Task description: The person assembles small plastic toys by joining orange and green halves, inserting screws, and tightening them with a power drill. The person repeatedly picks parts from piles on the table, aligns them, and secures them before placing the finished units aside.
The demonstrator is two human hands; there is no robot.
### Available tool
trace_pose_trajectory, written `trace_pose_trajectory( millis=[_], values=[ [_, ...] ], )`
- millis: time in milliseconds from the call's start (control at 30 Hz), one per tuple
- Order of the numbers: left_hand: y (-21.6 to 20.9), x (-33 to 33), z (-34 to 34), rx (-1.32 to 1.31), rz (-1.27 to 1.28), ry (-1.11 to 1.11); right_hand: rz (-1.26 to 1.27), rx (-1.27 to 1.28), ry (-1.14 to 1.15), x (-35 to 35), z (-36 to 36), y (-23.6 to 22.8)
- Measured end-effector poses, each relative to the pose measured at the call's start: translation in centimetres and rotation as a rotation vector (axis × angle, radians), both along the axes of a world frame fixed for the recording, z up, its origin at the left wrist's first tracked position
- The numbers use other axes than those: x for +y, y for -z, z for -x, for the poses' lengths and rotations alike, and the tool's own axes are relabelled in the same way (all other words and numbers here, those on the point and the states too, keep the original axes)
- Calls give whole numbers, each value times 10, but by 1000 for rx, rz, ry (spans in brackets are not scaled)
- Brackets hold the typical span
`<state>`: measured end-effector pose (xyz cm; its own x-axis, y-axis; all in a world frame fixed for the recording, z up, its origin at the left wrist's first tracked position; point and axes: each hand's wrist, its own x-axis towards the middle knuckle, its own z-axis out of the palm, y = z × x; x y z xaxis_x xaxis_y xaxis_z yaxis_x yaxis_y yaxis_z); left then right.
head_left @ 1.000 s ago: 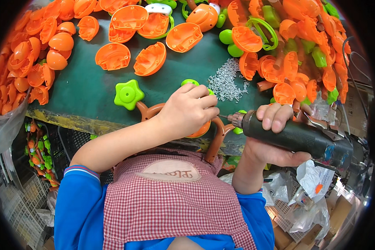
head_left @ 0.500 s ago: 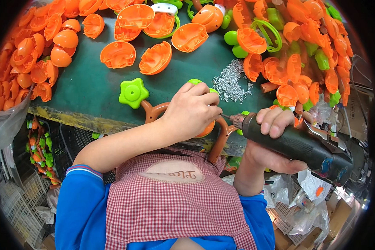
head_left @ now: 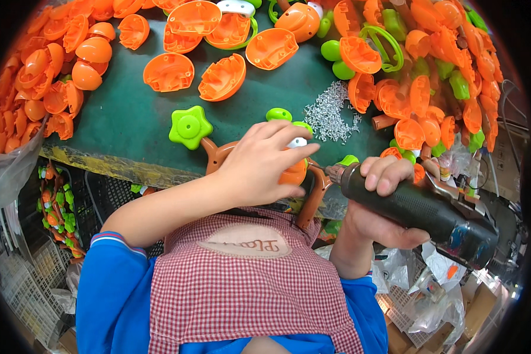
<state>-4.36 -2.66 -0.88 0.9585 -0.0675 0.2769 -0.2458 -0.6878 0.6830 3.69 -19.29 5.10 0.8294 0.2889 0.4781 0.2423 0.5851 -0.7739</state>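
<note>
Extending from a green star (head_left: 190,128) at left, a brown frame (head_left: 221,154) lies along the near edge of the table (head_left: 124,112). The left hand (head_left: 259,156) crosses it, fingers spread; an orange shell (head_left: 295,173) lies between forefinger and thumb, contact unclear. Screws (head_left: 330,113) lie beyond. Rightmost, the right hand (head_left: 383,200) grips a black power screwdriver (head_left: 419,203), its tip near the shell's right side.
</note>
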Motion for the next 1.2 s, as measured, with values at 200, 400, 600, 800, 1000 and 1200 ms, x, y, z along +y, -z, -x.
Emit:
trace_pose_trajectory(
  millis=[200, 400, 600, 800, 1000, 1200],
  values=[
    [10, 7, 8, 68, -28, 18, 88, -1, -60, -3, 3, 9],
    [10, 5, 8, 83, 12, -5, 162, 42, -126, 6, 1, 27],
    [14, -2, 7, 60, 56, -44, 150, 78, -176, 3, -2, 43],
    [15, -2, 6, 45, 36, -46, 61, -12, -453, -5, -20, 50],
    [10, 3, 7, 24, -39, -17, 35, -24, -238, -3, -39, 22],
    [4, 7, -23, -34, -12, -21, 222, 68, 39, -1, -62, 75]
  ],
)
